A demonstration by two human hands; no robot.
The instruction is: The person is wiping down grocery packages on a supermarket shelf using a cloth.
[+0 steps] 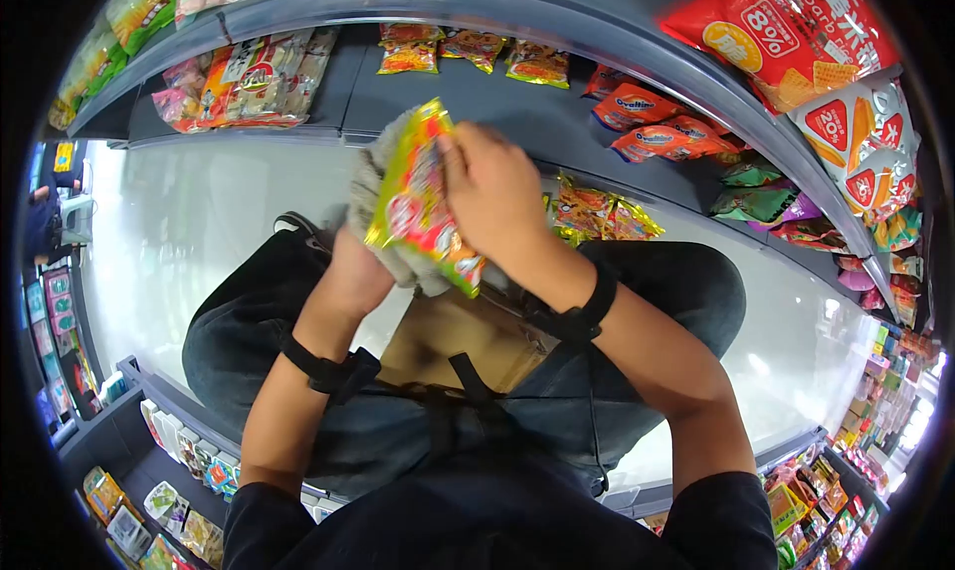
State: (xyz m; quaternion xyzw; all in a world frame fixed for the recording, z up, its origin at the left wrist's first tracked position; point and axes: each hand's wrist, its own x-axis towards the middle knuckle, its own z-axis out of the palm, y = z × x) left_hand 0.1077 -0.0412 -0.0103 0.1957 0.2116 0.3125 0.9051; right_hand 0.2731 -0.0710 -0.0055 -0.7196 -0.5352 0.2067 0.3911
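My right hand (495, 190) is closed on a yellow, red and green snack packet (418, 197), thumb across its front. Behind the packet, a grey cloth (364, 194) shows, pressed near its back. My left hand (360, 272) grips the cloth from below, with its fingers mostly hidden by cloth and packet. Several similar yellow snack packets (597, 212) lie on the floor just beyond my right forearm. Between my legs stands an open cardboard box (453, 341).
The lower shelf (368, 93) in front carries small noodle-like snack packets (537, 63), orange Ovaltine bags (647, 122) and larger bags (264, 78) at left. An upper shelf edge (477, 11) overhangs it, with a red chip bag (786, 33) at right. More shelving (149, 441) stands behind me.
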